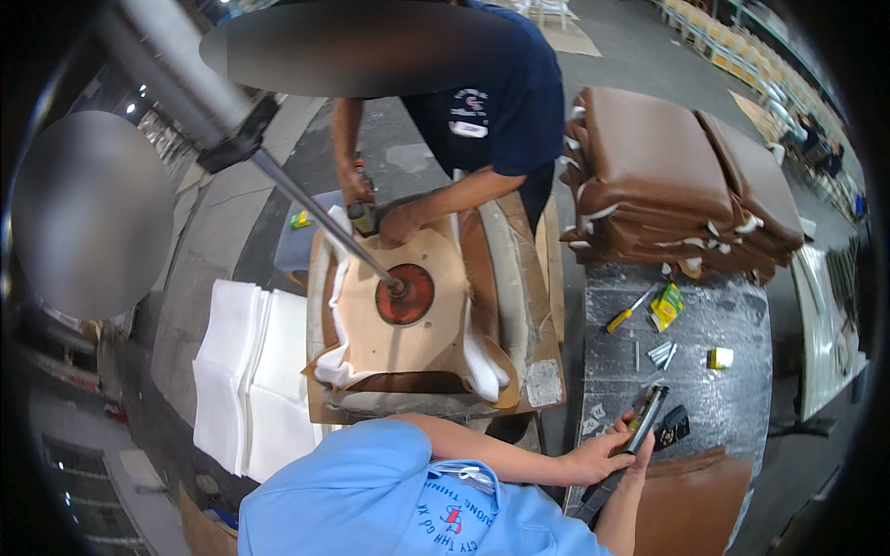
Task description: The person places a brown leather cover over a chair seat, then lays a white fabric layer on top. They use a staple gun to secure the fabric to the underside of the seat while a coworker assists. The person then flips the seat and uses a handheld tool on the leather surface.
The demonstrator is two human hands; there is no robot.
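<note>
Over the right-hand table, both my hands are closed around a dark staple gun, its long narrow magazine pointing up and away. My left hand reaches across from the left and grips its side. My right hand wraps it from below and the right; some fingers are hidden. Close by lie silver staple strips and a black object that I cannot make out. Brown leather-like sheets lie beside my right hand. The chair seat panel with white padding and brown cover is left of my hands.
A metal press rod bears on the seat panel through a red disc. Across from me a co-worker's hands work a tool at its far edge. Brown cushions are stacked at right, near a screwdriver. White foam sheets lie left.
</note>
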